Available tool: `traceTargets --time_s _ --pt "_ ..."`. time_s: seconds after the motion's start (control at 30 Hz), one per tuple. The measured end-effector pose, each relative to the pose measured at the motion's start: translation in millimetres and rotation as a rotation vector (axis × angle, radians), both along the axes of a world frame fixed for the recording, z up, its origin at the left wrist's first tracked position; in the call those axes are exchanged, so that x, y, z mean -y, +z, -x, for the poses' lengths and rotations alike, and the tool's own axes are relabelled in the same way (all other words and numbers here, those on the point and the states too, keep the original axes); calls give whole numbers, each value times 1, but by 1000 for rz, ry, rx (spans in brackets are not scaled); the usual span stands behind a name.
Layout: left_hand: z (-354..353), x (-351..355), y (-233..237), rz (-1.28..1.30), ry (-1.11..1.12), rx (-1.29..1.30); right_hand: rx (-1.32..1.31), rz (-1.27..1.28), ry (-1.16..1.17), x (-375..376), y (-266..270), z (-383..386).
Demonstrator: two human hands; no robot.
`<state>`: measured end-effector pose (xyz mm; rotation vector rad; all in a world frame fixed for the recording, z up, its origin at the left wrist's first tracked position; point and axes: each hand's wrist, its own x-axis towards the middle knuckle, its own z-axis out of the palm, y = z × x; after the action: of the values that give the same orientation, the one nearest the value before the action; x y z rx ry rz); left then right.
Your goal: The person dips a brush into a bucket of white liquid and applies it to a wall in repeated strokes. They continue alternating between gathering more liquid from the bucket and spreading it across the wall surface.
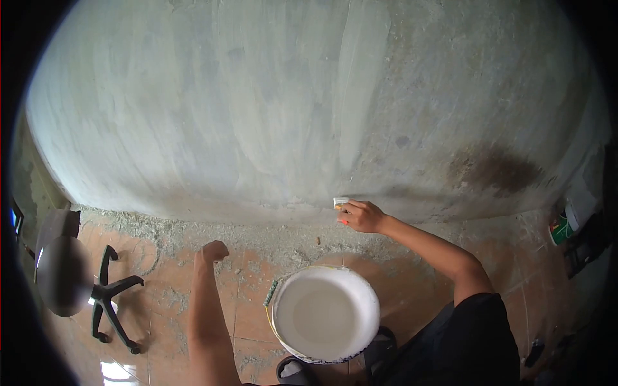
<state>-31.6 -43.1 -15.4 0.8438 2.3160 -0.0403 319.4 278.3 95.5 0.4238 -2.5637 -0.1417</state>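
My right hand (pixel 363 217) is closed around a putty knife (pixel 340 201) with a pale, flat end and some orange on its handle. Its end is right at the foot of the grey wall (pixel 290 128), which carries vertical streaks and a paler band above the hand. My left hand (pixel 215 250) is curled closed over the littered floor, left of the bucket, with nothing showing in it. Between my arms stands a white bucket (pixel 371 289), holding a smooth whitish mix, with its wire handle and green grip hanging at the left side.
Crumbly pale scrapings (pixel 167 231) lie along the wall's base and over the tiled floor (pixel 174 321). An office chair's black wheeled base (pixel 103 293) is at the left. At the far right stands a green and white tub (pixel 560 229). My sandalled foot (pixel 293 370) is beside the bucket.
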Motion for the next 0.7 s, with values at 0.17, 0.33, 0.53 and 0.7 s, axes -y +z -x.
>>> traceTargets --time_s 0.17,0.33,0.53,0.7 --pt "-6 17 9 37 96 6 -20 66 -137 -26 24 16" --pt "19 22 -20 42 -146 -51 -201 -102 -82 -32 84 20" --pt "-1 -2 -1 -5 -59 -13 -494 -330 -69 -9 142 2" --pt "-5 -10 -6 -127 -30 20 -452 -496 -76 -18 97 1"
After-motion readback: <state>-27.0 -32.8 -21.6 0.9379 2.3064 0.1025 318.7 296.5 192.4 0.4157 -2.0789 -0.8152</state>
